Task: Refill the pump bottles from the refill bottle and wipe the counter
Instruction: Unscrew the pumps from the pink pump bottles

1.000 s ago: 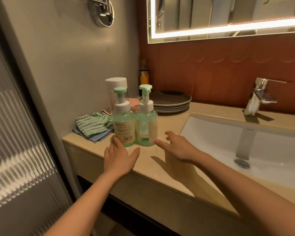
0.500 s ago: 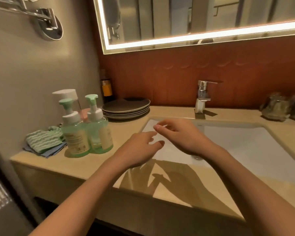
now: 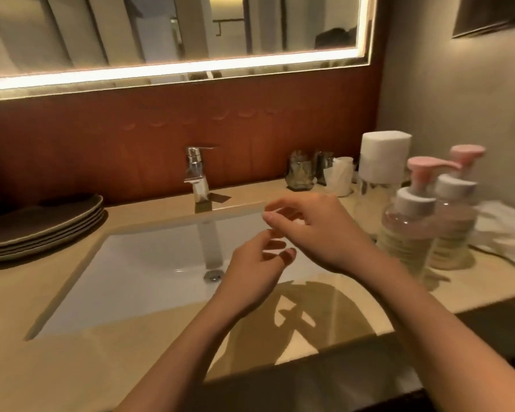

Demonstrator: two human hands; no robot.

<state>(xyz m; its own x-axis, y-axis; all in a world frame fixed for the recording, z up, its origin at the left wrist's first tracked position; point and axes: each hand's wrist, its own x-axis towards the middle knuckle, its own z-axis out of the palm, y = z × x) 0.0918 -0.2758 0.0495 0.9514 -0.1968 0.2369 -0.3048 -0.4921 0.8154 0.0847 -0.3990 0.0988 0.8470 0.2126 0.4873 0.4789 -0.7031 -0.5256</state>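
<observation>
Head view, seemingly between steps: left hand [image 3: 250,275] and right hand [image 3: 324,236] empty, fingers loosely curled, mid-frame over sink [image 3: 149,263]; pump bottles [image 3: 408,233] upright at right on counter [image 3: 72,358], untouched; next, likely reaching right to grip one.

A bathroom: lit mirror [image 3: 173,34], faucet [image 3: 195,173] and sink [image 3: 149,263] in a counter [image 3: 131,379].

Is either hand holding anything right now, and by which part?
Nothing: left hand and right hand hang empty, fingers loosely curled, over the white sink basin.
</observation>
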